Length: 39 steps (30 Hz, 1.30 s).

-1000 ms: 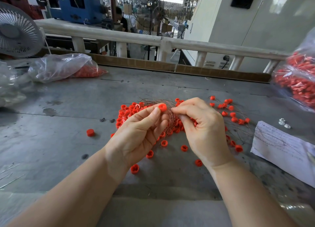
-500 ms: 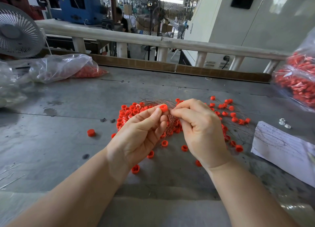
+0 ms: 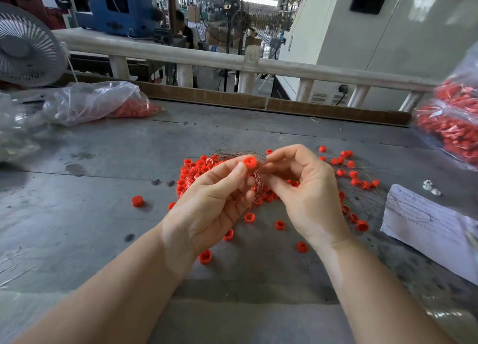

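My left hand (image 3: 217,201) pinches a small red plastic cap (image 3: 249,162) between thumb and fingers, and a bundle of thin copper-coloured wires (image 3: 256,186) runs through the same hand. My right hand (image 3: 305,188) is right beside the cap, its thumb and forefinger pinching a thin wire close to the cap. Both hands hover above a heap of red caps (image 3: 194,173) on the grey table (image 3: 103,188). More red caps with wires attached (image 3: 354,173) lie to the right.
Loose red caps (image 3: 137,201) are scattered around the hands. A sheet of paper (image 3: 426,222) and small white nuts (image 3: 430,187) lie at right. Bags of red parts sit at the right edge (image 3: 455,126) and back left (image 3: 103,103). A fan (image 3: 25,46) stands far left.
My right hand's fingers have loosened and spread slightly, shifting a little right of the cap. The left hand keeps the cap in the same place.
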Available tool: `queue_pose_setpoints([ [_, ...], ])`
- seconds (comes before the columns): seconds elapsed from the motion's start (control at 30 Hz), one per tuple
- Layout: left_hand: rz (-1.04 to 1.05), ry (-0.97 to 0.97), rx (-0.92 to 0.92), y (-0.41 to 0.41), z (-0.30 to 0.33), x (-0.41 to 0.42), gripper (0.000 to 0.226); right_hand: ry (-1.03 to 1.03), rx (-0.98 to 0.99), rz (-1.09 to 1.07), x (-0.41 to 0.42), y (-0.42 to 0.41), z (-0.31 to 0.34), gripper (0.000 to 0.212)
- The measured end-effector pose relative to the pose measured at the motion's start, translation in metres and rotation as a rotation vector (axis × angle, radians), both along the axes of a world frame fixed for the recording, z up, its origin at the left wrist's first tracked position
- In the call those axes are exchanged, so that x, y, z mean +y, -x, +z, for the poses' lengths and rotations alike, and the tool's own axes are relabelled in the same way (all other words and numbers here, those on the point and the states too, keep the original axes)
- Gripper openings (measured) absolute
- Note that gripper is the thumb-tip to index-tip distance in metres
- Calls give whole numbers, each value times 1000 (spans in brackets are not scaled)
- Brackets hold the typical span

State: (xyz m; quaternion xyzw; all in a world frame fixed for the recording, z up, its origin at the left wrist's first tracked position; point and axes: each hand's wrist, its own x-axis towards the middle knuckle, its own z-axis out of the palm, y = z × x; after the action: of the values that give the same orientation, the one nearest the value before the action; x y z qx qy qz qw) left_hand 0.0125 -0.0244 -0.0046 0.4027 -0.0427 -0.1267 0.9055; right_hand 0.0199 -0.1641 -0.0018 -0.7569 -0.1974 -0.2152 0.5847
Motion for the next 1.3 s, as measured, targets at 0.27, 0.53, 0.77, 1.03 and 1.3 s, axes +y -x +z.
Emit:
queue_pose_setpoints([
  [0.27, -34, 29, -65, 1, 0, 0, 16, -48, 175, 71, 1, 1, -1, 23],
  [0.53, 48, 5, -86, -4, -5, 0, 18, 43, 158, 47, -2, 1, 2, 21],
  [0.77, 153, -76, -68, -7, -10, -1, 13, 171, 115, -313, -21, -5, 4, 26],
  [1.03, 186, -83, -57, -8, -11, 1, 15, 611, 304, -653, -44, -7, 6, 19],
  [1.3, 195, -86, -41, -9, -11, -1, 16, 683, 415, -545, -44, -2, 10, 30],
])
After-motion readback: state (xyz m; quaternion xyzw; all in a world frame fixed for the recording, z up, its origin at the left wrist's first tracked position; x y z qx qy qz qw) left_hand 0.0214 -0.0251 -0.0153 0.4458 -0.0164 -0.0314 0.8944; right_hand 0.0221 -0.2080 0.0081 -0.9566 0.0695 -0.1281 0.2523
